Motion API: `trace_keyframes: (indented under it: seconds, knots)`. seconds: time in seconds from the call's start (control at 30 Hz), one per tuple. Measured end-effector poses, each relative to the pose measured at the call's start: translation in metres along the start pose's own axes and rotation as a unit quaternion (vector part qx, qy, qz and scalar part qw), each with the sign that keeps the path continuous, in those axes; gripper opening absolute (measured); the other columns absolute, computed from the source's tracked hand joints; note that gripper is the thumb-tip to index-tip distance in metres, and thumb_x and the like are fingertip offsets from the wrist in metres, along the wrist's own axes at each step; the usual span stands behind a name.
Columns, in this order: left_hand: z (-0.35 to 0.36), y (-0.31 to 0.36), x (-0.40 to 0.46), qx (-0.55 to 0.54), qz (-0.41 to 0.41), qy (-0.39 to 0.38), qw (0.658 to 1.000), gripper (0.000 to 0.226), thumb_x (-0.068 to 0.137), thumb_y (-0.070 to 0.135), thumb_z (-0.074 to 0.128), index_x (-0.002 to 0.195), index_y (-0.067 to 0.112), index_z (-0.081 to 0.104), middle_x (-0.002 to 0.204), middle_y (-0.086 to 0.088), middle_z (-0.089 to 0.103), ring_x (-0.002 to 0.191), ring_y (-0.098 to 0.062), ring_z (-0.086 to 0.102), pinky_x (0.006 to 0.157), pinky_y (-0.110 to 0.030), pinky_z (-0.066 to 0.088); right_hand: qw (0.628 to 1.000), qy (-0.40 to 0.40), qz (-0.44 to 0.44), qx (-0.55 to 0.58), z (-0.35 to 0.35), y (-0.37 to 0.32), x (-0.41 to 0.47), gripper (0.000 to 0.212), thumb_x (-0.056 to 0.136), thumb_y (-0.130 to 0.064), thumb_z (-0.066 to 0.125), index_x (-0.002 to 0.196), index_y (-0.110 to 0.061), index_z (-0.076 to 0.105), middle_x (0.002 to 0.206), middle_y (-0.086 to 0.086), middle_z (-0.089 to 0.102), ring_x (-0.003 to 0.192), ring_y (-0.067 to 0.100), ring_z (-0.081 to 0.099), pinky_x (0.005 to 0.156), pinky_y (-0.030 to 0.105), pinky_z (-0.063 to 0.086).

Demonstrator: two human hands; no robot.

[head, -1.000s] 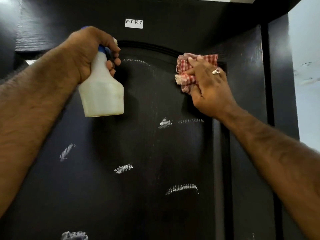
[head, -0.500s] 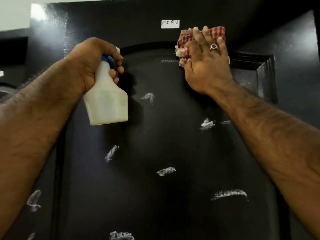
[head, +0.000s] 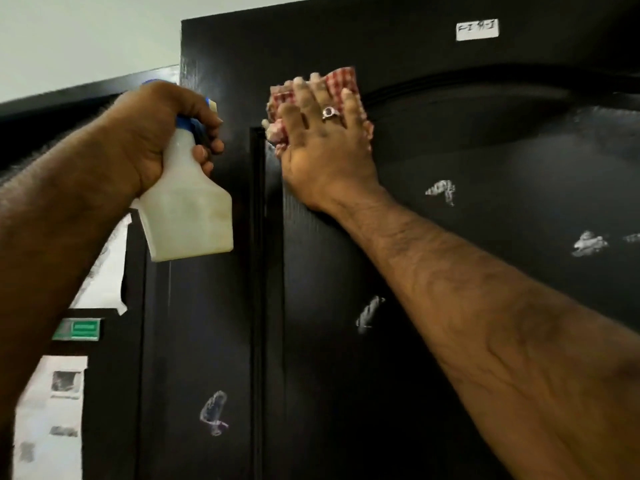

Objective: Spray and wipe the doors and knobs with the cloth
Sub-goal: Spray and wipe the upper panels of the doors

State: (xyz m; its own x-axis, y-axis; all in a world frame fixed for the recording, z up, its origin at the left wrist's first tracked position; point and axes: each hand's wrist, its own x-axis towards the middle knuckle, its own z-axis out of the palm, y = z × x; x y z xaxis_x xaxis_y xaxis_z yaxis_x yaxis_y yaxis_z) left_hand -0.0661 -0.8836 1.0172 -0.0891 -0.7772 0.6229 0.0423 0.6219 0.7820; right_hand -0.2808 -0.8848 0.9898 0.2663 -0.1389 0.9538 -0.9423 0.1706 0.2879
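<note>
Dark, almost black woodwork fills most of the head view, with a pale wall seen above it at the upper left. A black door with a raised arched moulding is seen in the middle and right, and a small white label with handwriting is stuck above the arch. Whitish smears are scattered over the door panel. A red-and-white checked cloth is pressed flat against the upper left corner of the door by the right hand, whose fingers are spread straight over it; a ring is worn on one finger. A white spray bottle with a blue trigger head is gripped at its neck by the left hand, fingers curled round the trigger, and is held just left of the cloth, apart from the door. A green tag and paper sheets are visible at the lower left
</note>
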Motion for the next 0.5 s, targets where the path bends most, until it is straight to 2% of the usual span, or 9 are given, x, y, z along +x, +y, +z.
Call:
trace_keyframes:
  seconds: [0.17, 0.33, 0.5]
  knots:
    - [-0.029, -0.001, 0.003, 0.012, -0.005, -0.001, 1.0, 0.009, 0.078, 0.017, 0.065, 0.086, 0.017, 0.063, 0.074, -0.011, 0.063, 0.043, -0.014, 0.046, 0.051, -0.029, 0.051, 0.999, -0.026, -0.002, 0.021, 0.008, -0.04, 0.019, 0.071, 0.103, -0.046, 0.033, 0.169, -0.024, 0.02, 0.179, 0.006, 0.009, 0.165, 0.026, 0.001, 0.13, 0.057, -0.004]
    - [-0.016, 0.004, -0.002, -0.003, 0.016, -0.02, 1.0, 0.002, 0.082, 0.015, 0.064, 0.082, 0.017, 0.062, 0.07, -0.011, 0.064, 0.043, -0.015, 0.046, 0.053, -0.029, 0.051, 0.998, -0.043, -0.042, 0.027, -0.001, -0.019, 0.011, 0.064, 0.105, -0.045, 0.028, 0.166, -0.027, 0.027, 0.179, 0.007, 0.007, 0.165, 0.027, 0.0, 0.131, 0.058, 0.0]
    - [0.033, 0.007, -0.002, -0.035, 0.02, -0.051, 0.998, 0.008, 0.08, 0.015, 0.067, 0.087, 0.015, 0.064, 0.074, -0.011, 0.065, 0.046, -0.014, 0.049, 0.055, -0.031, 0.052, 0.999, -0.038, -0.024, 0.028, -0.009, 0.022, -0.001, 0.062, 0.106, -0.042, 0.03, 0.167, -0.029, 0.026, 0.179, 0.004, 0.007, 0.165, 0.024, 0.001, 0.132, 0.056, 0.001]
